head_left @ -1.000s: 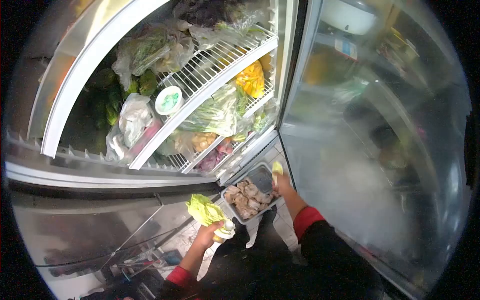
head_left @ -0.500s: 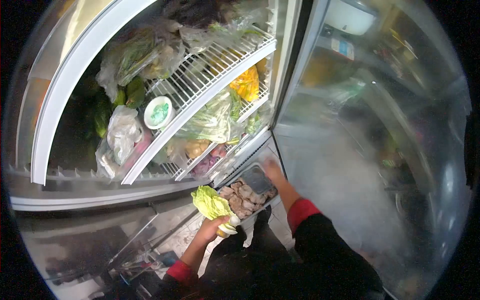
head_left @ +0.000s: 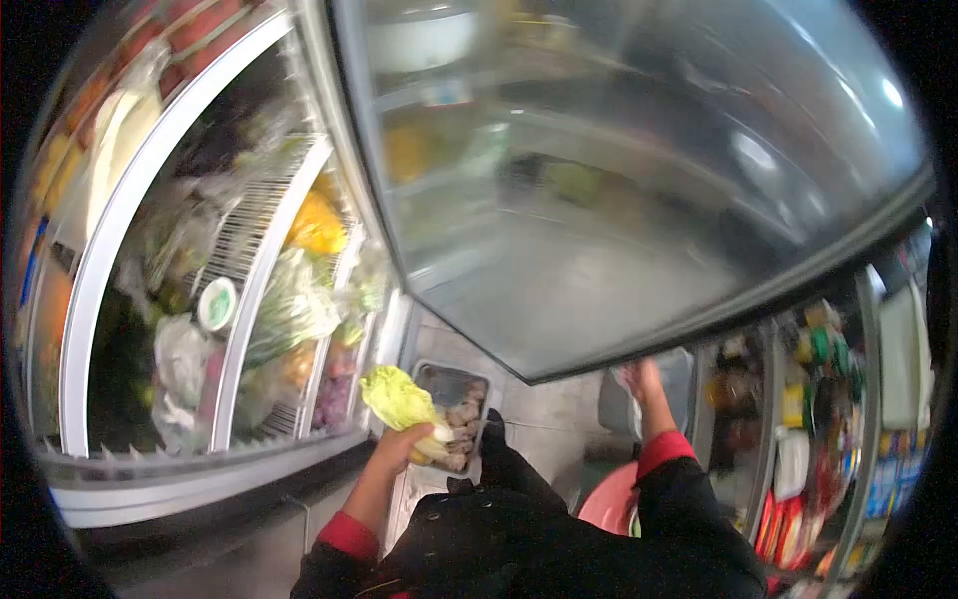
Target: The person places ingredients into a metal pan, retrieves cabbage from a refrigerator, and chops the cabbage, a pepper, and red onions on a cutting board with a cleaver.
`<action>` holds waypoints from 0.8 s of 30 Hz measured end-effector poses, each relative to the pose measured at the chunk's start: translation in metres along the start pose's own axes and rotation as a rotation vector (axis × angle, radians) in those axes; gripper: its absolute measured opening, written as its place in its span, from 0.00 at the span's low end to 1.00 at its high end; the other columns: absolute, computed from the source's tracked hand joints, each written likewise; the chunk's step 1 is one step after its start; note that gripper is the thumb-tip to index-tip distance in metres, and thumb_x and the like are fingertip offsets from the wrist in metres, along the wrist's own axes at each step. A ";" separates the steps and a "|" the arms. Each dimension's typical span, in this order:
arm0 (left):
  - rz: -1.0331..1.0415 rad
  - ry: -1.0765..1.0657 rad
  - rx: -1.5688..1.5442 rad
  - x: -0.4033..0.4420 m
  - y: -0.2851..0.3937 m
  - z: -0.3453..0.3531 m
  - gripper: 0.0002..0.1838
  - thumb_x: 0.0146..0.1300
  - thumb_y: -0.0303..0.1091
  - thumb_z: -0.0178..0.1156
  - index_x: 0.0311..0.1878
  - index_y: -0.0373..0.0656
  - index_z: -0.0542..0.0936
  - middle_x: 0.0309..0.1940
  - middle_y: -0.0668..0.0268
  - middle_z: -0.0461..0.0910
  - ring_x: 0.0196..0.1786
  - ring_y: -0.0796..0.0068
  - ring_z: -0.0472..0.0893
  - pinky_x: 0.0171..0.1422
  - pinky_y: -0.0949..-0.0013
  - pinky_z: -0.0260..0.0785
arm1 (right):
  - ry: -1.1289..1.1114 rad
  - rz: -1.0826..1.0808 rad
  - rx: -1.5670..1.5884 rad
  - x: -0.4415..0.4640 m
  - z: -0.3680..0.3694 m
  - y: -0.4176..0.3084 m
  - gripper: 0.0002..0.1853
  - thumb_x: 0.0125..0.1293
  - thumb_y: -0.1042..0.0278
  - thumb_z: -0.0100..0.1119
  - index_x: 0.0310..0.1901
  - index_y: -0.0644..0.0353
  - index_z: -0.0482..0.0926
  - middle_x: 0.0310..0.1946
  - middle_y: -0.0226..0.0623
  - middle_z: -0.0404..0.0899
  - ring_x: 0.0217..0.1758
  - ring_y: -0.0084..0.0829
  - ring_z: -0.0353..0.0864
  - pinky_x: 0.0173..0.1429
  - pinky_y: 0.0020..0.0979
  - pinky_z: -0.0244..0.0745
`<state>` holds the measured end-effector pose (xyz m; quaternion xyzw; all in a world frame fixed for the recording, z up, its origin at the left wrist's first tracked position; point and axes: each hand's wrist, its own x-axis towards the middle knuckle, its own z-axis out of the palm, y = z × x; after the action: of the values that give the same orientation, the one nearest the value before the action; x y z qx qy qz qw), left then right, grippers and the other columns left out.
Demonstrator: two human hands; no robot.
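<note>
My left hand point(head_left: 412, 443) is closed round pale yellow-green cabbage leaves point(head_left: 397, 391), their thick white stems at the lower right. Just beyond, on the floor, stands a grey plastic tub point(head_left: 431, 367) with pinkish-brown chunks point(head_left: 465, 411) inside; the leaves overlap its left side in view. My right hand point(head_left: 645, 383) is at the lower edge of the open glass fridge door point(head_left: 599, 290). Its fingers are blurred and partly hidden there, so I cannot make out their grip.
On the left, the fridge shelves point(head_left: 267, 255) hold bagged vegetables and a white bowl point(head_left: 217, 304). A grey bin point(head_left: 617, 404) and a pink basin point(head_left: 607, 502) stand near my right arm. Racks of bottles and packets point(head_left: 798, 439) line the right side.
My right hand has moved from beside the tub rightward to the door's lower edge. The view has turned right, bringing the racks and basin in. My left hand still holds the leaves.
</note>
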<state>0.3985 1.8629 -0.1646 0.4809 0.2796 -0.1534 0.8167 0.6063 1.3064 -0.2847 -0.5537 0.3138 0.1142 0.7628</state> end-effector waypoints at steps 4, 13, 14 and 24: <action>-0.127 -0.267 0.133 -0.001 -0.026 -0.003 0.23 0.58 0.30 0.70 0.56 0.34 0.78 0.47 0.59 0.84 0.47 0.64 0.85 0.54 0.62 0.79 | -0.140 -0.414 0.047 -0.124 0.129 -0.060 0.26 0.77 0.47 0.45 0.56 0.63 0.80 0.53 0.38 0.83 0.60 0.35 0.77 0.66 0.38 0.69; -0.386 -0.644 0.797 -0.057 -0.112 0.065 0.25 0.56 0.38 0.74 0.53 0.33 0.81 0.44 0.60 0.85 0.41 0.68 0.85 0.36 0.64 0.81 | -0.415 -0.469 -0.441 -0.242 0.128 0.059 0.38 0.75 0.34 0.42 0.73 0.57 0.66 0.71 0.42 0.69 0.72 0.41 0.68 0.75 0.40 0.61; -0.389 -0.708 0.779 -0.065 -0.120 0.073 0.25 0.56 0.39 0.75 0.51 0.32 0.82 0.43 0.60 0.85 0.39 0.68 0.85 0.33 0.65 0.80 | -0.403 -0.206 -0.499 -0.255 0.129 0.065 0.38 0.75 0.34 0.41 0.72 0.59 0.67 0.69 0.45 0.71 0.71 0.41 0.70 0.74 0.42 0.63; -0.292 -0.465 0.496 -0.029 -0.080 0.021 0.16 0.66 0.40 0.61 0.50 0.39 0.79 0.42 0.61 0.82 0.42 0.66 0.83 0.46 0.63 0.77 | 0.071 -0.041 -0.189 -0.399 -0.065 0.175 0.27 0.72 0.48 0.53 0.69 0.47 0.70 0.58 0.33 0.79 0.49 0.31 0.81 0.47 0.35 0.78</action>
<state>0.3404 1.8052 -0.1952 0.5717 0.1067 -0.4364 0.6866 0.1813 1.3788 -0.1910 -0.6330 0.3172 0.1080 0.6978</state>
